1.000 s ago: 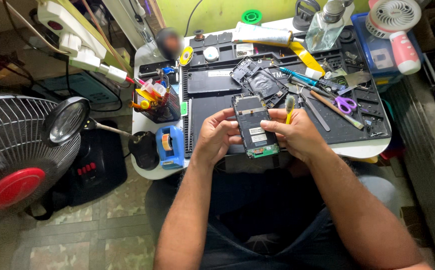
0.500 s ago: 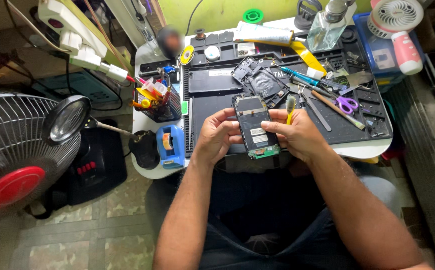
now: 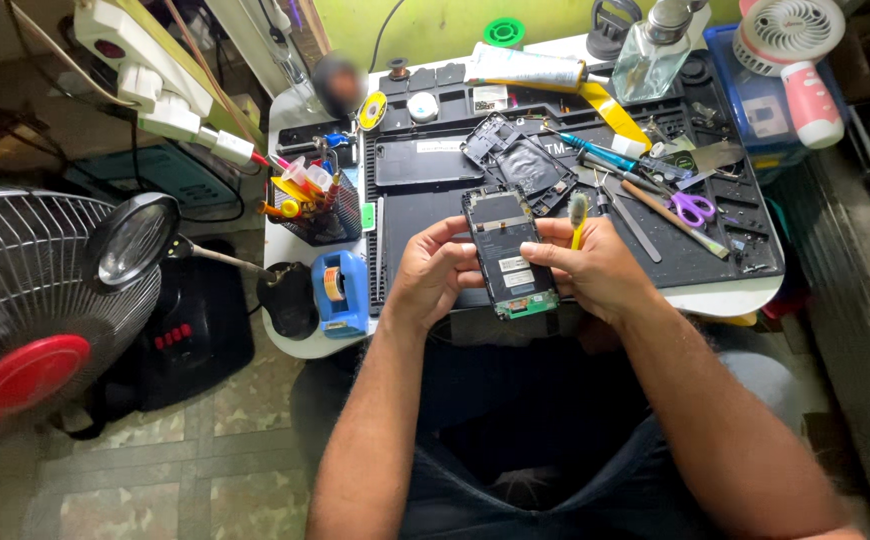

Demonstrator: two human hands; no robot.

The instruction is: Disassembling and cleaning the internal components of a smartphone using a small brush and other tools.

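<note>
Head view, as I read it: opened phone [image 3: 508,252] held over the black work mat [image 3: 425,215], unchanged from a second ago; left hand [image 3: 433,272] grips its edge, right hand [image 3: 595,268] grips phone and yellow brush [image 3: 577,215]; work remains at inspection

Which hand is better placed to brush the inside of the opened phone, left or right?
Right, probably. The right hand already holds the yellow brush between its fingers, bristles up, beside the opened phone. The left hand carries no tool; it grips the phone's left edge and steadies it.
</note>
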